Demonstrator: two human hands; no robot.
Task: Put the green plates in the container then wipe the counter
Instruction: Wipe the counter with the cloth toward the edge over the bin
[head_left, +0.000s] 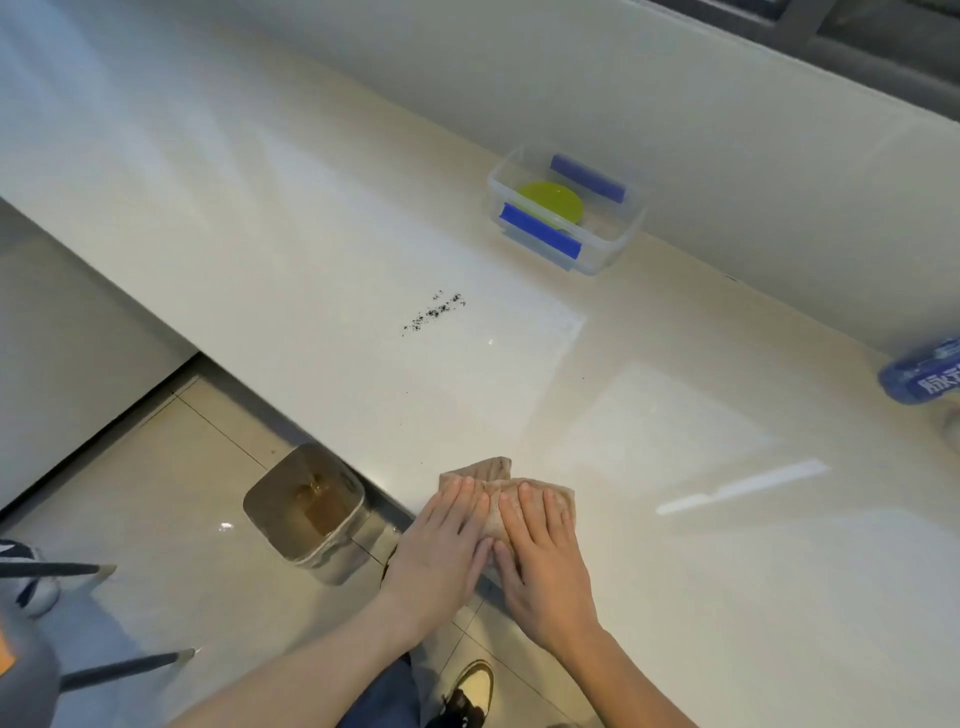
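— Are the plates done?

— I think so: the green plates (551, 202) sit in the container (613, 244) by the wall. The wiping is left.

— And your hands?

— My left hand (441, 540) and right hand (540, 551) press flat on the cloth (493, 478) at the counter (311, 249) edge — dark crumbs (434, 312) lie well ahead.

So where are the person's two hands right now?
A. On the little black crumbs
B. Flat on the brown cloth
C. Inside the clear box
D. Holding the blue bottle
B: the left hand and right hand lie side by side with straight fingers on the brown cloth at the counter's near edge.
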